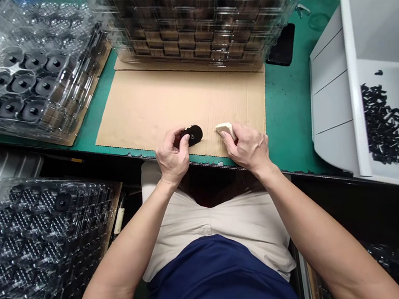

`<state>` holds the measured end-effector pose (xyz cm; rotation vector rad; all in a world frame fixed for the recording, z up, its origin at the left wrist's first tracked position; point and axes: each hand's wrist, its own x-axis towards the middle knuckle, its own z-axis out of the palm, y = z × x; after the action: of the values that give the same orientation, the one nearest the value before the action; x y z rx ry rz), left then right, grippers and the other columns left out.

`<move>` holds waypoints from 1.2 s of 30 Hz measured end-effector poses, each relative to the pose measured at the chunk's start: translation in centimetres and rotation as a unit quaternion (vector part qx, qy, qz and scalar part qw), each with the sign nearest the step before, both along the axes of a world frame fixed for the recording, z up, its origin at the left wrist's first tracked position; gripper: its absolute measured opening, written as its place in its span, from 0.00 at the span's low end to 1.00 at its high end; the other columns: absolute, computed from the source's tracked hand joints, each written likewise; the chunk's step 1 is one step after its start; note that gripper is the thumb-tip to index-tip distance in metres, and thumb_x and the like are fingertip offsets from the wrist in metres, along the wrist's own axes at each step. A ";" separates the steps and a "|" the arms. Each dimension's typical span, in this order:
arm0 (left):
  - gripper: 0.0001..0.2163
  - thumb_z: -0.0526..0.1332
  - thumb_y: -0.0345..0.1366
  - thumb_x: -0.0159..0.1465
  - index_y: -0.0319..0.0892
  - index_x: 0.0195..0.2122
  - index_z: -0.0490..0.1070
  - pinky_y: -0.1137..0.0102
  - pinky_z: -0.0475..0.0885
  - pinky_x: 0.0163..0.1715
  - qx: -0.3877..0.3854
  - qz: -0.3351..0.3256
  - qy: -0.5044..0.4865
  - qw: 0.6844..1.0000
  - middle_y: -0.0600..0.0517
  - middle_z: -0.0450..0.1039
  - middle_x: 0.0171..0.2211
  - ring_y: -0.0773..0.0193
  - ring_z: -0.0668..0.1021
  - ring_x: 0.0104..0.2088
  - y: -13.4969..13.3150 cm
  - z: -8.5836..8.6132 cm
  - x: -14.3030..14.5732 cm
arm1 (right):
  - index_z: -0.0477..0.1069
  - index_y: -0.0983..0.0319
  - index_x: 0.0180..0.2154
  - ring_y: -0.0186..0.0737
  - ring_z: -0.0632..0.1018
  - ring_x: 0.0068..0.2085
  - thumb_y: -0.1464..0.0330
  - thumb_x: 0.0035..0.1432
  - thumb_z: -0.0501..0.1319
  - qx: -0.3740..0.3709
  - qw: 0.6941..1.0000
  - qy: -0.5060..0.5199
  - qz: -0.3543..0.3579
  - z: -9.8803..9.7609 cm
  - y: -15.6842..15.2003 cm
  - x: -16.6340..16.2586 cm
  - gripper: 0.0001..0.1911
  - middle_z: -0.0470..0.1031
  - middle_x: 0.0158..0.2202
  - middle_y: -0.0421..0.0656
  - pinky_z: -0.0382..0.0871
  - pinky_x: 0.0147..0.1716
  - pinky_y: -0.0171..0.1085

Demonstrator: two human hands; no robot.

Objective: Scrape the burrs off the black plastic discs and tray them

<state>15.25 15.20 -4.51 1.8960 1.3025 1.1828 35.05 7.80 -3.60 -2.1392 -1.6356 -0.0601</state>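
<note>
Between the thumb and fingers of my left hand (173, 154) is a black rounded plastic part (194, 134) with a small pale mark on its face. My right hand (247, 144) is closed on a cream-coloured block (225, 128), whose end sticks out past the thumb; its exact kind I cannot make out. A short gap separates the black part from the block. Both are held over the near edge of a flat cardboard sheet (161, 97) on the green bench top (285, 105).
A tall stack of clear plastic trays (200, 13) stands at the back. Trays of black round parts (22, 81) sit at left, more trays (38, 230) below. A white bin (334, 92) with small black pieces (385, 125) is at right, near a dark phone-like slab (283, 45).
</note>
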 end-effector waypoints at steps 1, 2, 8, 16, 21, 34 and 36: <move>0.10 0.63 0.38 0.69 0.43 0.49 0.78 0.70 0.78 0.39 0.007 -0.003 0.006 1.000 0.49 0.82 0.40 0.63 0.83 0.37 -0.1 -0.1 -0.1 | 0.68 0.61 0.29 0.36 0.68 0.28 0.56 0.69 0.56 0.000 1.000 -0.001 -0.001 0.0 0.0 0.0 0.19 0.73 0.28 0.42 0.45 0.28 0.37; 0.10 0.63 0.38 0.69 0.44 0.50 0.78 0.70 0.78 0.39 0.015 -0.006 0.013 1.000 0.49 0.82 0.40 0.63 0.83 0.37 -0.2 -0.3 -0.2 | 0.68 0.61 0.29 0.35 0.68 0.28 0.56 0.69 0.56 0.000 1.000 -0.002 -0.001 0.0 0.0 0.0 0.19 0.73 0.28 0.42 0.45 0.28 0.37; 0.15 0.64 0.36 0.68 0.44 0.55 0.76 0.68 0.77 0.40 0.058 -0.028 0.067 0.996 0.49 0.82 0.42 0.62 0.82 0.35 -0.6 -0.8 -0.8 | 0.67 0.61 0.29 0.34 0.67 0.28 0.57 0.69 0.56 -0.001 1.000 0.006 0.002 0.1 -0.1 0.0 0.18 0.72 0.28 0.41 0.45 0.27 0.37; 0.16 0.63 0.36 0.68 0.44 0.57 0.74 0.67 0.77 0.44 0.068 -0.036 0.091 0.993 0.49 0.81 0.44 0.60 0.82 0.41 -0.8 -0.9 -0.9 | 0.68 0.60 0.29 0.35 0.67 0.28 0.57 0.69 0.56 -0.001 1.000 0.010 0.000 0.1 -0.1 -0.1 0.18 0.71 0.28 0.41 0.45 0.28 0.37; 0.16 0.62 0.37 0.69 0.44 0.58 0.73 0.67 0.76 0.44 0.070 -0.040 0.091 0.993 0.48 0.80 0.45 0.59 0.82 0.42 -0.8 -1.2 -1.0 | 0.67 0.60 0.29 0.35 0.67 0.28 0.57 0.69 0.56 -0.009 1.000 0.010 -0.003 0.1 0.0 -0.1 0.18 0.71 0.27 0.41 0.45 0.28 0.37; 0.15 0.61 0.37 0.70 0.43 0.57 0.73 0.67 0.76 0.42 0.093 -0.040 0.106 0.989 0.48 0.80 0.43 0.60 0.81 0.39 -1.0 -1.1 -1.0 | 0.67 0.61 0.29 0.34 0.67 0.28 0.57 0.69 0.57 -0.006 1.000 0.008 -0.006 0.2 -0.1 -0.1 0.18 0.71 0.27 0.41 0.45 0.28 0.37; 0.15 0.61 0.37 0.70 0.43 0.58 0.73 0.68 0.75 0.41 0.095 -0.039 0.104 0.989 0.48 0.80 0.43 0.61 0.81 0.38 -1.0 -1.2 -1.0 | 0.67 0.61 0.29 0.34 0.66 0.28 0.57 0.69 0.57 -0.008 1.000 0.008 -0.005 0.2 -0.1 -0.1 0.18 0.71 0.27 0.41 0.45 0.28 0.36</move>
<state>14.23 14.16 -5.67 2.2388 1.2437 1.1274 34.96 7.70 -3.40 -2.1541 -1.6218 -0.0342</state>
